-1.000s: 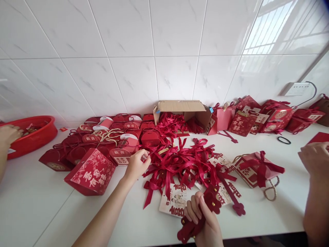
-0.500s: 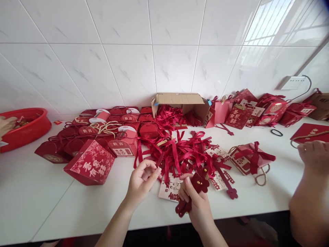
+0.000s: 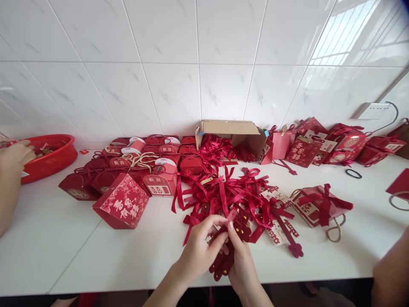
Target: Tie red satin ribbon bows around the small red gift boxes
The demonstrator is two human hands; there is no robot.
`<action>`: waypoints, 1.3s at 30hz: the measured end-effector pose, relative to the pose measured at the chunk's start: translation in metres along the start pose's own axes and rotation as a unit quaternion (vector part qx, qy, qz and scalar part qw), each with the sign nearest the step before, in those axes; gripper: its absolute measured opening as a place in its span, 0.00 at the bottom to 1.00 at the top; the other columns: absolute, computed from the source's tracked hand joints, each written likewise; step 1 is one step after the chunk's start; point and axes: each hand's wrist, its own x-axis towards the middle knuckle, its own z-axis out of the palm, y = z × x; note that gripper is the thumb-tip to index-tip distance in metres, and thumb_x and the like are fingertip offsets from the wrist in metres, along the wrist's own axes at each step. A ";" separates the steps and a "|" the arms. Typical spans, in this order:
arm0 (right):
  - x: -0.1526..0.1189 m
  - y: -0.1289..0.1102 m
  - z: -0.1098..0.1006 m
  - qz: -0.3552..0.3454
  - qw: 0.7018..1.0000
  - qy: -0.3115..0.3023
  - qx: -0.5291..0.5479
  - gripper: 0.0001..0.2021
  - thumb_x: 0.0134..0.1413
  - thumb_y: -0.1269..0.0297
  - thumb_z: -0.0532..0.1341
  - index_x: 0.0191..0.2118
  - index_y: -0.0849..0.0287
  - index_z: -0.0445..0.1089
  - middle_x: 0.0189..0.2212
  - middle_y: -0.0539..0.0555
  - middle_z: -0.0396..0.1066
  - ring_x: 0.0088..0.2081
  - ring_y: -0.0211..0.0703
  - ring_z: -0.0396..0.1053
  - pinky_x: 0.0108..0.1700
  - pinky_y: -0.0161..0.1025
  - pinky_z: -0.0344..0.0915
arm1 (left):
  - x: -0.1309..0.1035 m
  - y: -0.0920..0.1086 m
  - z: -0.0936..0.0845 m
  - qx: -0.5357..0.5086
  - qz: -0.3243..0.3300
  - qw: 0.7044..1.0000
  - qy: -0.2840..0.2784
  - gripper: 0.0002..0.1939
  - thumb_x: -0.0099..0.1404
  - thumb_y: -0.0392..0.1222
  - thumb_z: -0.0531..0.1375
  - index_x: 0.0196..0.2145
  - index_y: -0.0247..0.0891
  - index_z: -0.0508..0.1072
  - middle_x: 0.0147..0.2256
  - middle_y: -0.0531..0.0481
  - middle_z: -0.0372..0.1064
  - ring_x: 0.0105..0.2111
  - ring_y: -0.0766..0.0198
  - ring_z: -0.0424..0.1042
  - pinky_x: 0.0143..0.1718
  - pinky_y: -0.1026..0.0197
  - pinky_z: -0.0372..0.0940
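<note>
My right hand [image 3: 241,258] is closed around a bundle of dark red flower-ended straps [image 3: 220,266] with small gold studs. Close against it, my left hand [image 3: 204,241] pinches a red strap [image 3: 232,214] at the top of the bundle; its fingers partly cover the strap. Just beyond both hands lies a tangled pile of red ribbons [image 3: 223,187]. Printed cards [image 3: 277,230] stick out from the pile's right side, with a loose flower-ended strap [image 3: 289,234] lying across them.
Red gift boxes [image 3: 123,202] crowd the left. A cardboard box [image 3: 230,127] of ribbons stands by the tiled wall. Further right are a tied pink box [image 3: 322,204], red bags [image 3: 303,149] and a black ring [image 3: 353,173]. Another person's hand [image 3: 19,155] reaches into a red basin [image 3: 53,164].
My left hand has moved right from the ribbon pile to the bundle, bringing a strap to it. The view has shifted slightly left. At the right, another person's hand has left the red bag.
</note>
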 end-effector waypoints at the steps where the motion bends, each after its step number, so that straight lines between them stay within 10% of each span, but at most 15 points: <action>1: 0.000 0.001 -0.001 -0.007 1.000 0.001 -0.002 0.15 0.47 0.54 0.66 0.38 0.57 0.69 0.29 0.49 0.69 0.28 0.36 0.66 0.24 0.31 0.62 | -0.003 0.001 0.000 0.011 -0.001 1.000 0.003 0.12 0.65 0.40 0.55 0.46 0.40 0.69 0.38 0.46 0.74 0.33 0.63 0.75 0.35 0.61 0.73; 6: -0.002 0.006 -0.008 -0.011 1.000 -0.007 0.010 0.18 0.45 0.54 0.68 0.41 0.58 0.70 0.34 0.53 0.73 0.33 0.41 0.70 0.31 0.35 0.67 | -0.013 0.008 0.002 0.051 -0.010 0.999 -0.011 0.17 0.67 0.39 0.52 0.52 0.43 0.69 0.49 0.44 0.71 0.49 0.57 0.70 0.51 0.55 0.67; 11: -0.002 0.013 -0.010 -0.002 0.999 0.015 0.038 0.15 0.45 0.55 0.69 0.37 0.57 0.71 0.28 0.50 0.72 0.30 0.41 0.71 0.26 0.34 0.65 | -0.013 0.001 0.009 0.082 0.021 0.996 -0.007 0.27 0.65 0.34 0.51 0.61 0.46 0.58 0.45 0.46 0.74 0.43 0.60 0.74 0.44 0.59 0.71; 18: 0.003 0.018 -0.008 0.038 0.998 0.015 0.055 0.18 0.46 0.49 0.66 0.36 0.60 0.75 0.34 0.56 0.75 0.39 0.47 0.72 0.34 0.37 0.69 | -0.015 -0.005 0.015 0.308 0.107 0.941 0.093 0.22 0.62 0.33 0.55 0.52 0.51 0.69 0.28 0.53 0.77 0.26 0.61 0.75 0.52 0.45 0.62; 25: 0.006 0.002 -0.016 -0.001 0.993 0.017 0.115 0.13 0.48 0.54 0.67 0.37 0.56 0.74 0.27 0.49 0.68 0.31 0.37 0.68 0.33 0.34 0.67 | 0.012 -0.031 -0.063 0.389 0.035 0.894 0.218 0.08 0.61 0.36 0.54 0.39 0.41 0.70 0.38 0.46 0.73 0.39 0.55 0.73 0.41 0.55 0.67; 31: 0.004 -0.007 -0.024 -0.036 0.992 -0.022 0.117 0.11 0.55 0.54 0.61 0.33 0.58 0.71 0.18 0.44 0.53 0.21 0.30 0.50 0.25 0.30 0.56 | 0.056 -0.085 -0.104 0.426 0.032 0.903 0.040 0.21 0.56 0.28 0.52 0.46 0.41 0.71 0.53 0.45 0.65 0.49 0.54 0.68 0.49 0.53 0.64; 39: -0.001 -0.013 -0.031 -0.039 0.992 -0.028 0.114 0.13 0.58 0.55 0.59 0.31 0.60 0.70 0.18 0.44 0.49 0.21 0.30 0.44 0.25 0.30 0.53 | 0.081 -0.090 -0.123 0.355 0.062 0.932 -0.020 0.10 0.62 0.42 0.55 0.34 0.41 0.77 0.36 0.50 0.77 0.36 0.61 0.76 0.41 0.61 0.69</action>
